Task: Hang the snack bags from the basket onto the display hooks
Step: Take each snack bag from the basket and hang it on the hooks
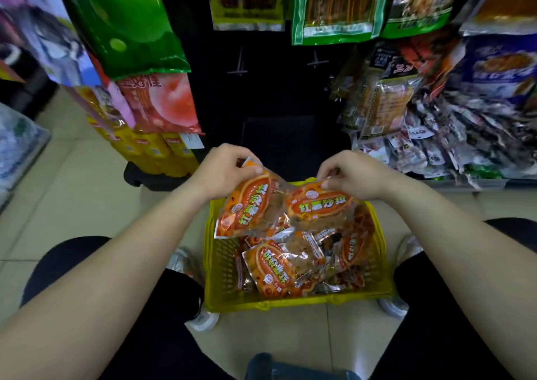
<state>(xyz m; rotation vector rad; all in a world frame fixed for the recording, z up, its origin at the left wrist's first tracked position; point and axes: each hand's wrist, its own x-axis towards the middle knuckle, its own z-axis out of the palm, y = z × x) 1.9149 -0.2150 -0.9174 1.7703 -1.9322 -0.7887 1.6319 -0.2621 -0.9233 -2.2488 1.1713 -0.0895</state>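
Note:
A yellow plastic basket (220, 266) stands on the floor between my knees, holding several orange snack bags (271, 266). My left hand (223, 170) pinches the top edge of one orange bag (247, 205), which hangs tilted above the basket's far rim. My right hand (353, 173) pinches the top of a second orange bag (318, 202) lying sideways beside the first. Two bare display hooks (239, 65) (316, 59) stick out of the dark panel straight ahead, above both hands.
Green and red bags (157, 100) hang on the left of the panel, with yellow packs (151, 153) below them. Dried-snack packets (383, 100) hang on the right above a shelf heaped with small packets (453, 147). Tiled floor lies around the basket.

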